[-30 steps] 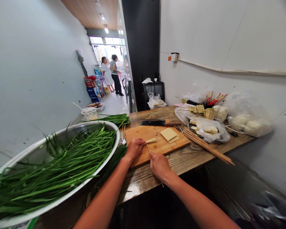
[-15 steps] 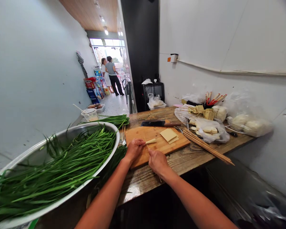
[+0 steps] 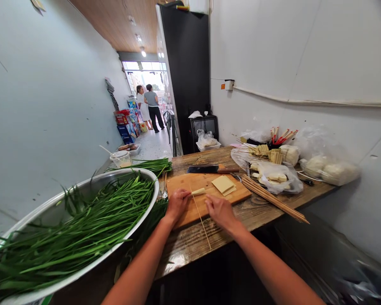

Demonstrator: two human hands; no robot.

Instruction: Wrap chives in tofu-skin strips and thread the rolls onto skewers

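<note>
Head view: ok, your pale roll (image 3: 198, 192) is over mid cutting board (image 3: 179, 182), skewer (image 3: 202, 222) apparently through it, tail reaching the table's (image 3: 179, 254) near edge.
Left hand (image 3: 178, 205): pinching the roll's left end.
Right hand (image 3: 221, 212): half-curled beside the other end, can't tell if touching.
Skewered pieces (image 3: 276, 156): batch looks done, table's wall-side edge.
Flat sheets (image 3: 222, 184): unrolled, board's right edge.

The right hand (image 3: 221, 213) has let go of the skewer (image 3: 202, 220) and shifted right, nearer the stacked sheets (image 3: 222, 185).
</note>
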